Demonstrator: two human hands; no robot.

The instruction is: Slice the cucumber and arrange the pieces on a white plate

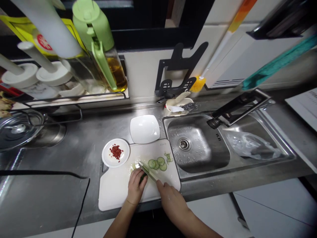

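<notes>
My left hand [136,183] is closed over a cucumber [143,178], most of which its fingers hide. In my right hand [170,198] is a knife [149,173], its blade lying against the cucumber's cut end and pointing up to the left. Both hands are over a white cutting board [115,190]. Several round cucumber slices [158,163] lie on the board to the right of the blade. Beyond them sit some thin green peelings [168,157].
A white plate of small red pieces [106,152] overlaps the board's upper left. Behind the board stands a white square dish [145,128]. At right is a steel sink [198,162] with a black faucet [229,107]. A green-lidded oil bottle [100,49] stands on the rack at left.
</notes>
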